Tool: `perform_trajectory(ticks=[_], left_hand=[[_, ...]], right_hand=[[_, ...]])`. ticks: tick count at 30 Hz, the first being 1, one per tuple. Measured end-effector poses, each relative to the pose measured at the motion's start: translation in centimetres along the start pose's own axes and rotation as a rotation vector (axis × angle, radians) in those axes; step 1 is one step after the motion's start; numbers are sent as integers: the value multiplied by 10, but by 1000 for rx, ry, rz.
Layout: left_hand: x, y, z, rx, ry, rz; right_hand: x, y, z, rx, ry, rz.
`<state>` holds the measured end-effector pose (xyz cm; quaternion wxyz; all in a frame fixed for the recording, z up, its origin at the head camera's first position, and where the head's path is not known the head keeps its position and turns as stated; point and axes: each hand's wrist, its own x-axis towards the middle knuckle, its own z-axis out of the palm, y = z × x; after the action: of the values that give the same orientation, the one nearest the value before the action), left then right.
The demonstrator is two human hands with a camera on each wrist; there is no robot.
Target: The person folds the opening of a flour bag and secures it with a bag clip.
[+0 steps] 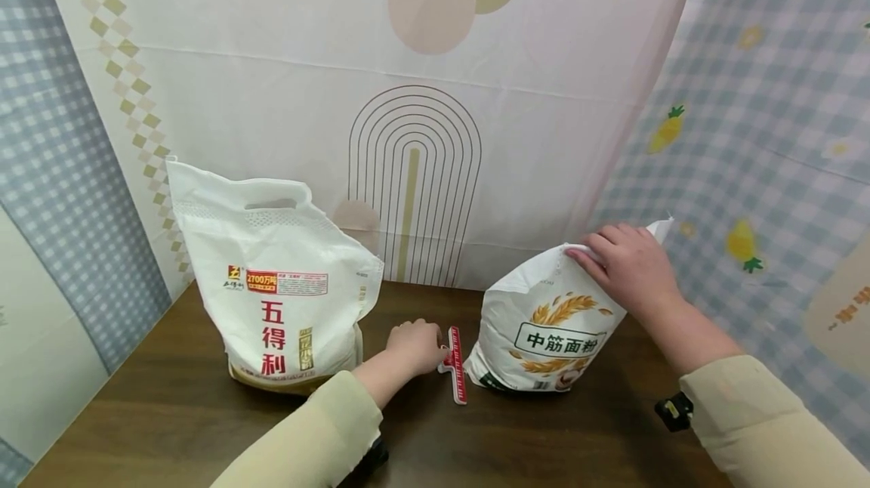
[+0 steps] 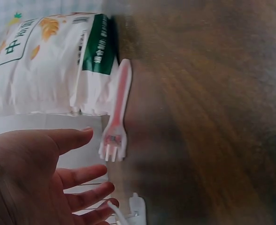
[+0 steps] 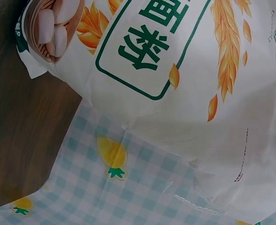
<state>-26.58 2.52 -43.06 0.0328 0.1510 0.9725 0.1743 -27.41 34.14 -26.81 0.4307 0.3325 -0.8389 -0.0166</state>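
My right hand [image 1: 632, 269] grips the top edge of a white flour bag [image 1: 544, 299] printed with wheat ears and green lettering; the bag stands on the table, its top leaning right. The bag's printed front [image 3: 175, 93] fills much of the right wrist view, with a bit of a finger at the right edge. My left hand [image 1: 414, 348] is low over the table beside a red-and-white plastic sealing clip [image 1: 458, 371]. In the left wrist view its fingers [image 2: 84, 197] are spread, close to the pinkish clip [image 2: 119, 108] and a white clip piece [image 2: 137, 208].
A second, larger white flour bag [image 1: 285, 276] with red lettering and a cut-out handle stands to the left of my left hand. The brown wooden table [image 1: 544, 443] meets a patterned cloth backdrop [image 1: 272, 118] behind, and checked cloth [image 1: 768, 171] hangs on the right.
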Motion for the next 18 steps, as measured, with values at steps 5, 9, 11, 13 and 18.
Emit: perform_trajectory(ticks=[5, 9, 11, 13, 18], left_hand=[[-1, 0, 9, 87, -19, 6], [-1, 1, 12, 95, -28, 12], [-2, 1, 13, 93, -33, 15], [-1, 1, 13, 87, -32, 16], [0, 2, 14, 93, -18, 33]], right_hand=[[-2, 1, 1, -7, -6, 8], [-3, 1, 1, -11, 2, 11], [-3, 1, 1, -15, 0, 12], [-2, 0, 1, -16, -3, 13], [-2, -1, -1, -13, -3, 15]])
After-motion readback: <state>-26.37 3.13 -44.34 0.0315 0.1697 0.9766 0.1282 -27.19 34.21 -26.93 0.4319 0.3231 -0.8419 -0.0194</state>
